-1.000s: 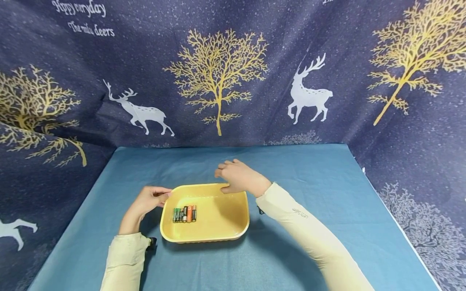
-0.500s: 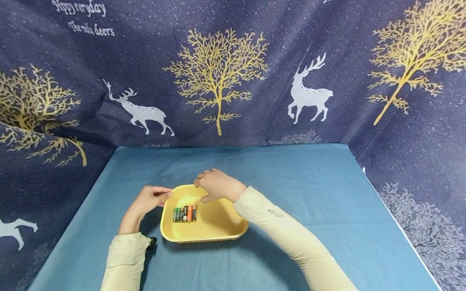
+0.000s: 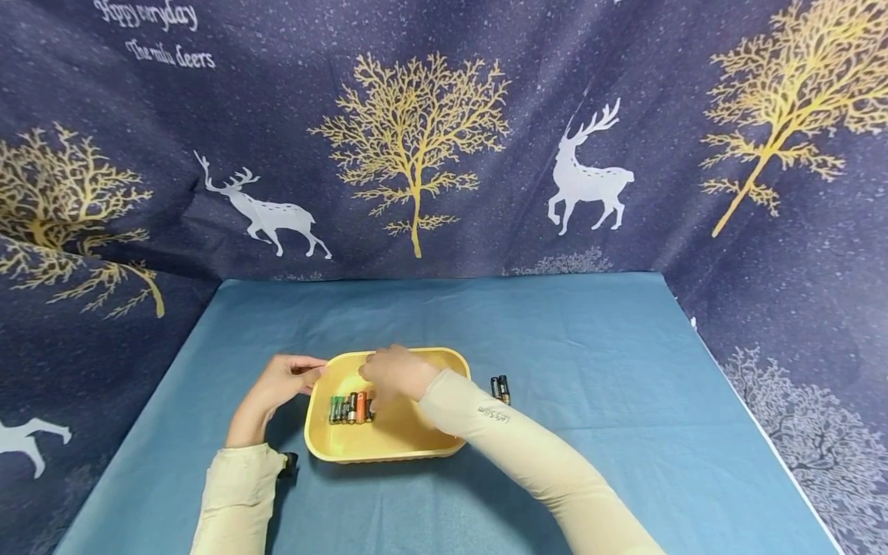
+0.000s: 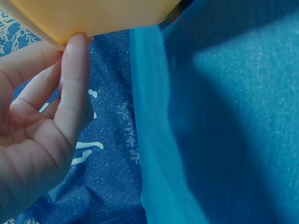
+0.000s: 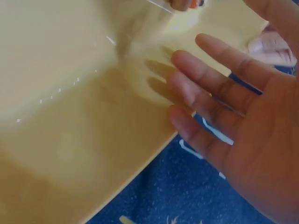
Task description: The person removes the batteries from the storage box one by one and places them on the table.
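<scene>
Right hand (image 3: 397, 372) has lowered beside the batteries (image 3: 352, 408), fingers (image 5: 210, 77) apart; left hand (image 3: 280, 381) pinches tray (image 3: 361, 445).

From well back, the head-worn camera looks forward and down on a yellow tray (image 3: 388, 445), low in the frame. The left-wrist camera sits close, the tray across its upper left; the right-wrist camera, also close, looks down into it. All three views share the tray.
</scene>
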`<state>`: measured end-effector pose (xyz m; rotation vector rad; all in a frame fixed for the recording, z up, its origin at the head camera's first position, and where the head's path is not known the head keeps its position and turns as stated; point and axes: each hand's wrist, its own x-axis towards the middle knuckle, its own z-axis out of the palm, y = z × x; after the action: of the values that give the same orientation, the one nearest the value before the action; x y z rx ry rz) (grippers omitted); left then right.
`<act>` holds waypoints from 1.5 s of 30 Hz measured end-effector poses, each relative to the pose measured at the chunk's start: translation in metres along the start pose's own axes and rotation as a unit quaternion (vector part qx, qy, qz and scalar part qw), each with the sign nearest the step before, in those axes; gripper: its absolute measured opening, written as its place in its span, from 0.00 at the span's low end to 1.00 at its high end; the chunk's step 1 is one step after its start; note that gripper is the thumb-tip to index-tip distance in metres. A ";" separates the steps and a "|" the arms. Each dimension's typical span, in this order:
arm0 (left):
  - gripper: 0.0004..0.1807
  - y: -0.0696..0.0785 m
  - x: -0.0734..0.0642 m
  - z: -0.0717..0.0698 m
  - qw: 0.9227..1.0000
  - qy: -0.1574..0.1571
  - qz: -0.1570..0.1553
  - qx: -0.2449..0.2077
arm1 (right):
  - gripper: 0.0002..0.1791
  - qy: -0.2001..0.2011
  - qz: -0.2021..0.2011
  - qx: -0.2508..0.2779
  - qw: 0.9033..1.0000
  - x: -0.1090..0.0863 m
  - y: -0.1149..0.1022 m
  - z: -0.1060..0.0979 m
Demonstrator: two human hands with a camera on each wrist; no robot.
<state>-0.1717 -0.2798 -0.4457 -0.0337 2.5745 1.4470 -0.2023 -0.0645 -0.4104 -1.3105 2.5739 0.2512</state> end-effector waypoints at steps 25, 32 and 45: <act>0.17 -0.003 0.001 0.001 1.000 0.005 0.007 -0.007 | 0.33 -0.059 0.064 -0.067 0.994 0.015 -0.022 0.018; 0.17 -0.002 0.000 0.001 1.000 0.009 0.007 -0.005 | 0.28 -0.057 0.053 -0.065 0.995 0.018 -0.022 0.020; 0.16 -0.002 0.000 0.002 1.000 0.011 0.008 -0.006 | 0.25 -0.045 0.041 -0.072 0.996 0.017 -0.019 0.020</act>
<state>-0.1713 -0.2792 -0.4480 -0.0302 2.5902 1.4749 -0.1937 -0.0834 -0.4353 -1.2118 2.5772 0.5078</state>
